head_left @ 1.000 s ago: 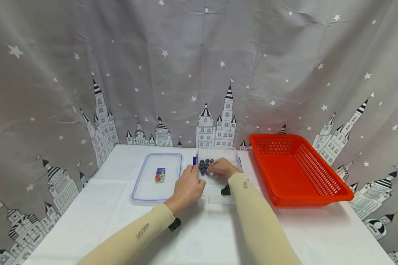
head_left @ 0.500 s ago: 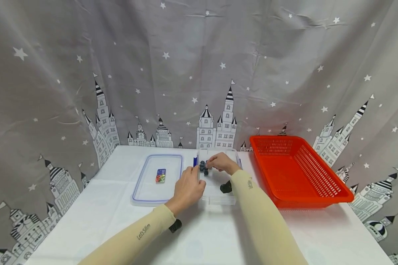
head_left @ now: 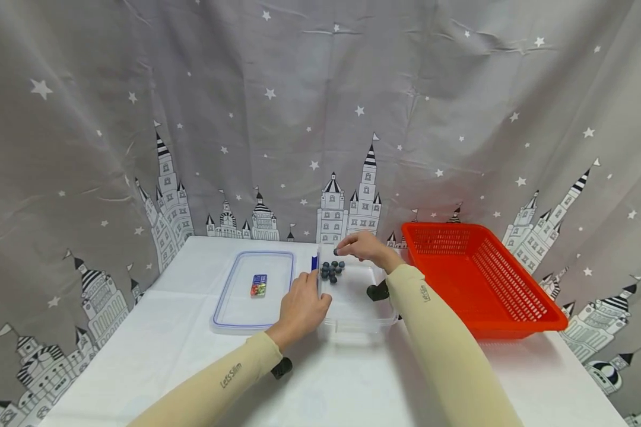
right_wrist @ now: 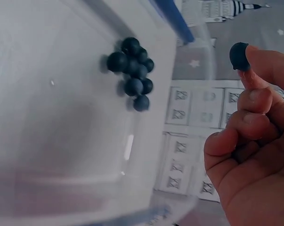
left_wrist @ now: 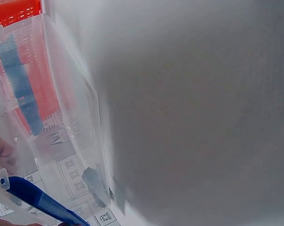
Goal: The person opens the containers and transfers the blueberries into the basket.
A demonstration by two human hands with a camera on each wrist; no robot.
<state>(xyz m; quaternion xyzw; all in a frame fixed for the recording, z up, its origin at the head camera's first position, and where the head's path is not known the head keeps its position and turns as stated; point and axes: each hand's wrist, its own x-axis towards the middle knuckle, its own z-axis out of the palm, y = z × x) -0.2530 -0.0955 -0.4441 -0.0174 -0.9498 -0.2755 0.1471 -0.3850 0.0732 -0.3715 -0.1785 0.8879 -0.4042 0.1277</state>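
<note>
My right hand pinches a single dark blueberry between thumb and fingertip, raised over the back part of a clear plastic container. Several more blueberries lie clustered on the container's floor, toward its back left corner in the head view. At the container's left side, my left hand grips the rim, thumb on top. A blue latch shows there in the left wrist view, with fingertips right at its lower end.
The container's clear lid with a blue seal lies to the left, a small colourful label on it. A large red basket stands to the right. Behind the white table hangs a grey curtain with printed castles.
My right hand has come up from the blueberry cluster and moved toward the back, with one blueberry now between its fingers. The left hand has stayed at the container's side.
</note>
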